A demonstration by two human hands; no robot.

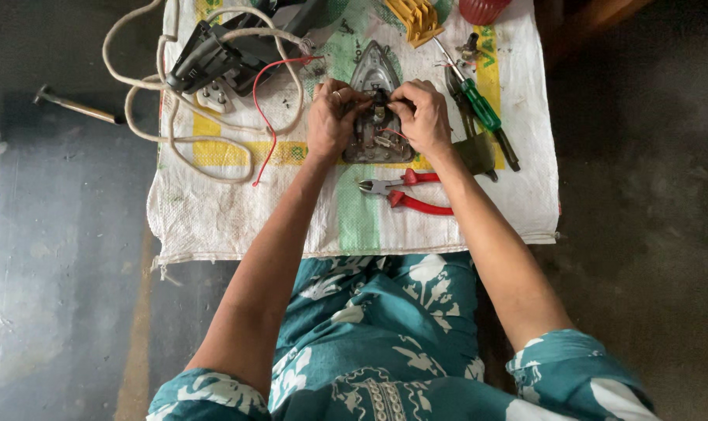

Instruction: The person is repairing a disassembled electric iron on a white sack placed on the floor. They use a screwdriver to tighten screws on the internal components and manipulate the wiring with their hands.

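Clearly, an opened iron base (377, 109) lies on a white woven sack (213, 210) spread on the floor, and both hands are bent over its middle. The left hand (332, 117) is pinched together on a small part at the centre of the base, and the right hand (424, 115) is closed with its fingertips on the same spot, where a thin red wire (270, 117) appears to run in. What exactly is gripped is too small to be told. Just near of the base, red-handled pliers (404, 191) are laid; a green-handled screwdriver (478, 105) lies to the right, and the black iron cover (229, 47) with its pale cord (147, 117) sits far left. A hammer (77, 105) rests on the bare floor. Judged from this, the work is best done with the base kept flat, the small part steadied by one hand, and the wire not strained.
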